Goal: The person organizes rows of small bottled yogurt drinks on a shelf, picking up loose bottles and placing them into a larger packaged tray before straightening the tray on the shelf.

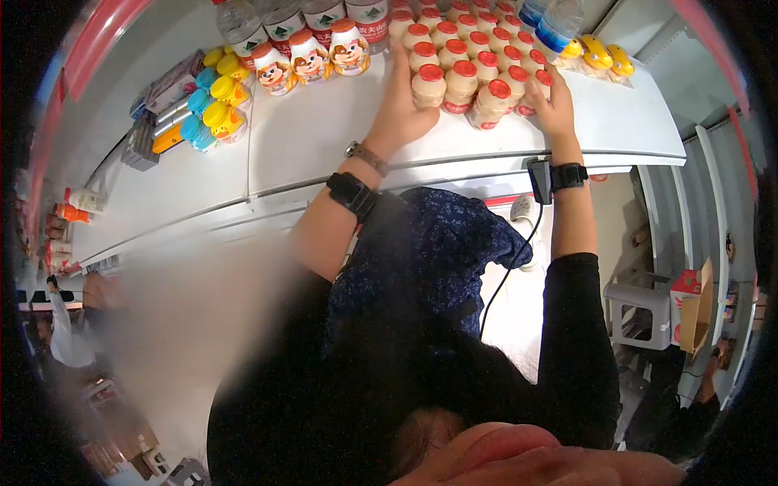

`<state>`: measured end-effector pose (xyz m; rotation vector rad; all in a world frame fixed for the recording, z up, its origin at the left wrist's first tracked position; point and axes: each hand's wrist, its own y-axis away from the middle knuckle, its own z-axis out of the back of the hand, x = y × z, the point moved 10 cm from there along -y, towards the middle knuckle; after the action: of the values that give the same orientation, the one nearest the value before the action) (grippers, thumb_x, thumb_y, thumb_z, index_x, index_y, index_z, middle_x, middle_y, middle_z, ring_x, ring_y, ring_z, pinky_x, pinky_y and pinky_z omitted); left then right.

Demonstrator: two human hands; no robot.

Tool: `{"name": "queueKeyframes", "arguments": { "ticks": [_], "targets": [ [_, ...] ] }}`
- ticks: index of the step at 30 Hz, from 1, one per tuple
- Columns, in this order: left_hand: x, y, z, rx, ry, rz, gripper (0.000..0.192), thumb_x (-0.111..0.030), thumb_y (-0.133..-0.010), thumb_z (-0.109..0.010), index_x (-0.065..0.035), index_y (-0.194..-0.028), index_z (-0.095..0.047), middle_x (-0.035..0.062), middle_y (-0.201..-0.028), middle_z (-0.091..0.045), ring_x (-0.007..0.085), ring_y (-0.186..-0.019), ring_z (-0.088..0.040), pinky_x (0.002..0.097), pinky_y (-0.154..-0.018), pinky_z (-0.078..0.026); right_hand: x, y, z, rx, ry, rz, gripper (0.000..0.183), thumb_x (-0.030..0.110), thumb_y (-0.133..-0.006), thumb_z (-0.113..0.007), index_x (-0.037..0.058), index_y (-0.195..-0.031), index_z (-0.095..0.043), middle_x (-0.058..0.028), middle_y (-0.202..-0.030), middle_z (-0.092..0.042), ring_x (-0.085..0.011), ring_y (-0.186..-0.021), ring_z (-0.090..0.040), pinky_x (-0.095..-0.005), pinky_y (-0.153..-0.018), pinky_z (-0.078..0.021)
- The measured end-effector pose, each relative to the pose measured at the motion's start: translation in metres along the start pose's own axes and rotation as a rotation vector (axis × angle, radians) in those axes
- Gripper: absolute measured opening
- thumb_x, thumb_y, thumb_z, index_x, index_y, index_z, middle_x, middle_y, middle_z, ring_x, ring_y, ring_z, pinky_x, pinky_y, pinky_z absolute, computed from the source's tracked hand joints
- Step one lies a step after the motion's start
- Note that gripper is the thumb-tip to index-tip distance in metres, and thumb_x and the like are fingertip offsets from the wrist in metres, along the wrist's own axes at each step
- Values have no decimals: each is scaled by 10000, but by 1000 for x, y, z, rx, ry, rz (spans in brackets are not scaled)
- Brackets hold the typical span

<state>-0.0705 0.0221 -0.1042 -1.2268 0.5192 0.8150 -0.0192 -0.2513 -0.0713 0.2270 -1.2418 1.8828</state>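
Observation:
Rows of small cream-coloured drink bottles with red foil lids stand packed together on a white shelf. My left hand lies against the left side of the group, its thumb by the front left bottle and its fingers stretched back. On the opposite side my right hand touches the front right bottles, thumb towards the front. One bottle stands forward of the others at the front, upright or slightly tilted. Both hands are partly curled around the group's edges.
Three cartoon-printed bottles and large water bottles stand left of the group. Farther left are yellow and blue-capped bottles and boxes. Yellow packs lie at right. A grey stool and an open carton stand low right.

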Motion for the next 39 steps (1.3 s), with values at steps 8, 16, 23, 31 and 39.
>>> {"name": "queueKeyframes", "arguments": {
  "ticks": [8,16,23,31,39],
  "targets": [
    [-9,1,3,-52,-96,-57,1075,-23,-745,-669,84,-1556,29,301,-1503,-355,417,-1392,-390,411,-1150,-329,-17,2,0,-4,60,-38,635,441,-925,-637,-54,-1319,-582,-268,-1181,-649,-374,-1064,-638,-405,-906,-499],
    [-3,1,5,-57,-109,29,1026,-14,-791,-664,73,-1567,1,263,-1513,-377,333,-1377,-428,366,-1130,-361,3,0,1,-5,29,-47,571,431,-936,-610,2,-1312,-613,-237,-1076,-713,-353,-975,-704,-391,-807,-539],
    [2,0,7,-68,-122,93,994,11,-818,-651,47,-1580,-15,236,-1534,-378,290,-1396,-432,340,-1120,-380,-3,1,1,0,43,-160,551,458,-943,-596,20,-1276,-641,-217,-1045,-727,-344,-955,-713,-387,-804,-534],
    [-7,2,9,-89,-63,104,970,13,-818,-666,56,-1576,-61,234,-1519,-400,284,-1383,-452,343,-1105,-403,-1,0,-3,42,39,-185,553,456,-955,-590,8,-1278,-626,-221,-1059,-721,-360,-993,-696,-386,-861,-518],
    [-4,1,10,-125,-28,75,957,26,-818,-667,63,-1571,-77,218,-1496,-421,276,-1359,-472,349,-1089,-420,-1,-3,-10,85,35,-79,519,433,-983,-563,-12,-1245,-606,-248,-1064,-708,-402,-1007,-676,-415,-868,-515]
  ]
}}
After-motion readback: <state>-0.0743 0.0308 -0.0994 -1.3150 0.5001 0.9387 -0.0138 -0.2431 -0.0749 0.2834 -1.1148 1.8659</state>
